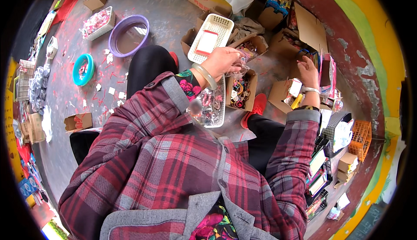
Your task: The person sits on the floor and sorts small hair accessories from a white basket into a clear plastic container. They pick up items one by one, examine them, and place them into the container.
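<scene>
My left hand [222,62], with a pale bangle at the wrist, is closed on a small clear looped piece [242,62] whose kind I cannot make out. Below that hand is a white basket [222,109] of small clear-wrapped items. Just beyond it lies a cream perforated basket [226,27] with a red-and-white card [207,42] inside. Off to the right, my right hand [308,74] is raised beside the cardboard boxes, fingers bent together; anything in them is too small to name. Between my feet, an open cardboard box [253,94] contains colourful small bands.
A purple basin [113,40] with liquid, a turquoise basin [92,77] and a white basket [112,22] of pink-red pieces stand on the left floor among red scraps. Open cartons [316,25] crowd the right wall, with an orange crate [361,140] nearer me.
</scene>
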